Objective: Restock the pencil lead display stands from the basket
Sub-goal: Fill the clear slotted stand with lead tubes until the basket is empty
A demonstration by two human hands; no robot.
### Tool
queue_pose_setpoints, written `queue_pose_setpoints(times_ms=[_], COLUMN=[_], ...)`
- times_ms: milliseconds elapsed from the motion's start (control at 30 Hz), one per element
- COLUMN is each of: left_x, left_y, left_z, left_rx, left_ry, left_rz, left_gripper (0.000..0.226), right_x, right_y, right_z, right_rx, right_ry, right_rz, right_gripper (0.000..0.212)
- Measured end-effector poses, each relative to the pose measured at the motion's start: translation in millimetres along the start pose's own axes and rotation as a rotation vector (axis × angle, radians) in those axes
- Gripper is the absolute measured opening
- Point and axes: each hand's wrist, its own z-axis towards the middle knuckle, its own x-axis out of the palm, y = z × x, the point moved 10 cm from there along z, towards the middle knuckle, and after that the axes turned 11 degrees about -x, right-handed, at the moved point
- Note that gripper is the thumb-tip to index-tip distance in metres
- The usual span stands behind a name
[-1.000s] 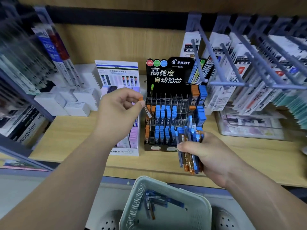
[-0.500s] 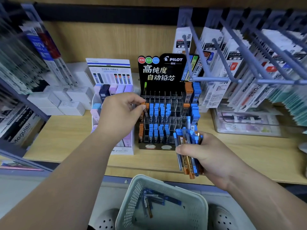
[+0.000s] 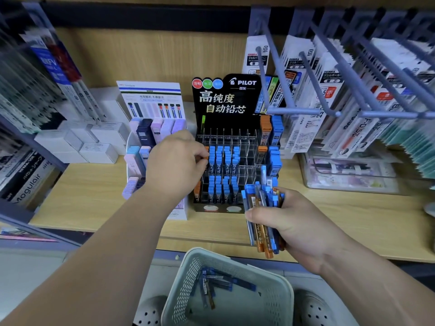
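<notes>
A black Pilot display stand [image 3: 226, 100] with clear slots stands on the wooden shelf, holding several blue and orange lead cases. My left hand [image 3: 175, 164] is at the stand's left column, its fingertips pinching an orange-capped lead case [image 3: 206, 153] at a middle-row slot. My right hand [image 3: 289, 220] grips a bundle of blue and orange lead cases [image 3: 262, 208] in front of the stand's right side. Below, a pale mesh basket [image 3: 186, 290] holds several more lead cases [image 3: 219, 284].
A white stand of pastel lead cases [image 3: 150, 137] sits just left of the Pilot stand. White boxes [image 3: 94, 142] lie further left. Metal hooks with hanging refill packs [image 3: 329, 90] jut out at the upper right, above a clear box [image 3: 348, 175].
My left hand moved the orange-capped case from the air down to the stand's left column, where its fingers now cover most of it. My right hand stays put with its bundle.
</notes>
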Motion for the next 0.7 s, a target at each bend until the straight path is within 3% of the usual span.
queue_pose_setpoints(times_ms=[233,467,700], left_x=[-6,-9,-12], left_y=[0,6,5], left_z=[2,-1,-2], left_rx=[-0.026,0.018,0.006], left_ry=[-0.014,-0.005,-0.029], left_rz=[0.065,0.071,0.091], left_gripper=[0.027,0.010,0.014], right_x=[-7,-7,-8], right_y=[-3,-5,-6], right_z=[1,2,8], right_rx=[0.002,0.004,-0.027], right_ry=[-0.008,-0.016,-0.052], right_rz=[0.012,0.073,0.161], right_gripper=[0.031,0.016,0.018])
